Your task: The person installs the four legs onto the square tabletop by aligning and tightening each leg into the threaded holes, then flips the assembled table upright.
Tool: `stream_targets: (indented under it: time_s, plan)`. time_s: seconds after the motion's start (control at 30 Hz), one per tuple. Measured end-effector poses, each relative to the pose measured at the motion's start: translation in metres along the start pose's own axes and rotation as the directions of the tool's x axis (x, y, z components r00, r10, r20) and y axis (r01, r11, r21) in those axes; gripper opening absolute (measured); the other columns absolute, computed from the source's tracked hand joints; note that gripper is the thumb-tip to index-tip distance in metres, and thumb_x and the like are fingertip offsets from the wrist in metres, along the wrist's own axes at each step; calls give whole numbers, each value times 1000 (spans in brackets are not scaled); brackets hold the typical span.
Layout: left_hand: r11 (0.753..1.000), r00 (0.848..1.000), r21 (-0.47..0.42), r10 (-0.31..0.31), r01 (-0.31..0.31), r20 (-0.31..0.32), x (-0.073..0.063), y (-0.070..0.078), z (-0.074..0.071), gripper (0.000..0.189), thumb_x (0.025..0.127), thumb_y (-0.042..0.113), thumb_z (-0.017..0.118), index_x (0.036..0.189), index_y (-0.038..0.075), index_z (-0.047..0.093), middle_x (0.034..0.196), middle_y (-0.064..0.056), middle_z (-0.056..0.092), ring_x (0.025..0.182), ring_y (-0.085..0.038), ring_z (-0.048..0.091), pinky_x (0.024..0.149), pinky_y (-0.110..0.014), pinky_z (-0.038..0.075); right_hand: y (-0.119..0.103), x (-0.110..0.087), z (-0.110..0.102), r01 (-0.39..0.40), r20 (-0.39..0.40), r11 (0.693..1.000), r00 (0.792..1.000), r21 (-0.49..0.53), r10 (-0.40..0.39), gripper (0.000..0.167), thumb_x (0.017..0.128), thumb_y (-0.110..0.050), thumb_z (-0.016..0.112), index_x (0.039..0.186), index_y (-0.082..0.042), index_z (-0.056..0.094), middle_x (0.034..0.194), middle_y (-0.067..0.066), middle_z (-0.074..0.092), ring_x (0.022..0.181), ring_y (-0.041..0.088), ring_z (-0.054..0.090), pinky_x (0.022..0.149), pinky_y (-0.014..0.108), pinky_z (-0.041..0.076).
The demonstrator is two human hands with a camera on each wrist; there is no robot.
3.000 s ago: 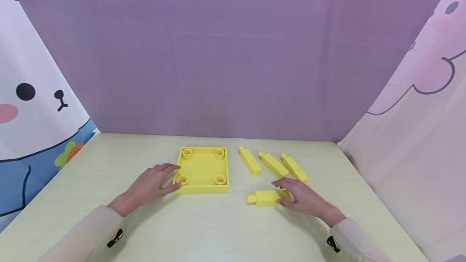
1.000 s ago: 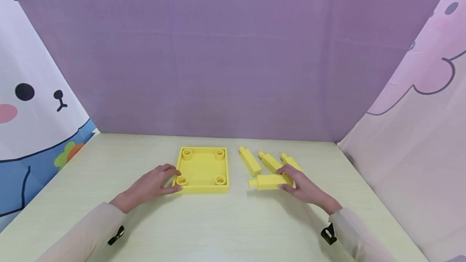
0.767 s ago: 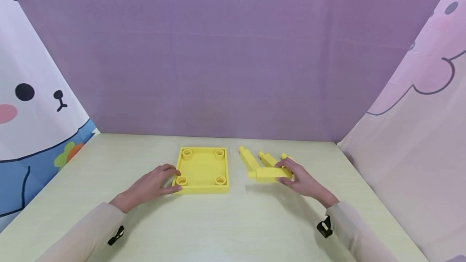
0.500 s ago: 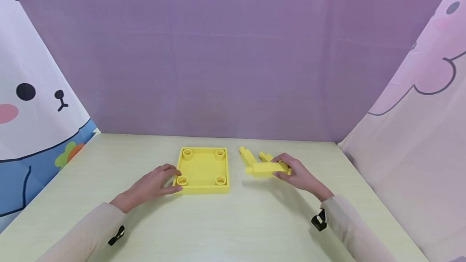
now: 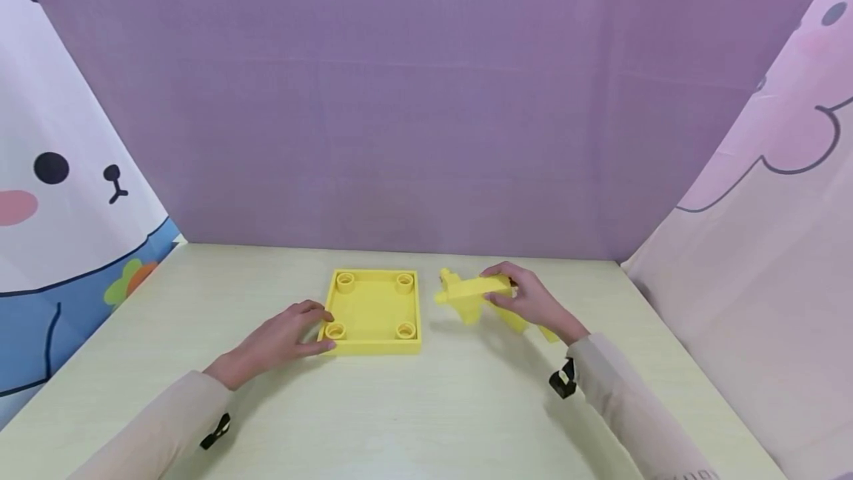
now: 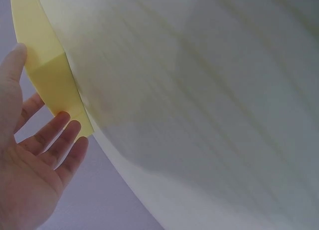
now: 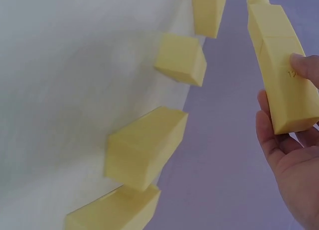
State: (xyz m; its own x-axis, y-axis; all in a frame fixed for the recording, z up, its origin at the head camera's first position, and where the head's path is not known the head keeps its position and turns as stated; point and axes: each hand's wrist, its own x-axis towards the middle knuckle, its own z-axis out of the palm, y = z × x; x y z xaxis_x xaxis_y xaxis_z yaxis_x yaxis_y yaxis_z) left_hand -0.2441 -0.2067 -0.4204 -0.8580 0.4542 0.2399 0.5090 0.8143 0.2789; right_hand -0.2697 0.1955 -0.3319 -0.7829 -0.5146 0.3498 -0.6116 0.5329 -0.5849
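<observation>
A square yellow panel [image 5: 371,310] with a raised rim and a round socket in each corner lies on the table. At its near left corner my left hand [image 5: 280,335] holds the edge, thumb on the front wall and fingers over the left rim; the left wrist view shows the fingertips against the yellow wall [image 6: 55,85]. My right hand [image 5: 529,298] grips a square yellow leg [image 7: 279,70] by its plain end, with the threaded tip pointing left towards the panel. It hangs above the other legs and partly covers them.
Beneath the right hand, loose yellow legs [image 5: 469,310] lie on the pale table [image 5: 373,413], right of the panel. A purple cloth [image 5: 426,110] rises behind the table's far edge. Printed curtains [image 5: 67,110] stand at both sides.
My right hand has taken up the nearest leg from the table, lifted it and carried it away from me and slightly left, over the other legs. My left hand has stayed at the panel's corner.
</observation>
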Motion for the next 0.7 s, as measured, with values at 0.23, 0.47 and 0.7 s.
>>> stream_targets:
  time_s: [0.23, 0.47, 0.7]
  plan:
    - [1000, 1000, 2, 8, -8, -4, 0, 0, 0, 42, 78, 42, 68, 106, 12, 64, 109, -4, 59, 99, -20, 56, 84, -39, 50, -5, 19, 5, -59, -22, 998, 998, 31, 60, 33, 80, -1, 67, 111, 6, 57, 113, 23, 58, 79, 23, 52, 64, 20, 45]
    - [1000, 1000, 4, 25, -25, -18, -1, -1, 1, 41, 79, 43, 67, 106, 12, 64, 109, -3, 59, 98, -19, 56, 84, -37, 50, 28, 44, 21, -75, -53, 996, 996, 55, 78, 34, 81, -13, 69, 113, -6, 59, 101, 11, 62, 66, 13, 40, 53, 18, 35]
    - [1000, 999, 7, 29, -29, -25, 0, 0, 0, 40, 79, 41, 68, 106, 11, 64, 109, -4, 59, 99, -20, 56, 84, -38, 50, 24, 63, 30, -63, -81, 995, 994, 75, 69, 34, 81, -10, 69, 112, -5, 56, 100, 10, 60, 72, 15, 49, 56, 21, 44]
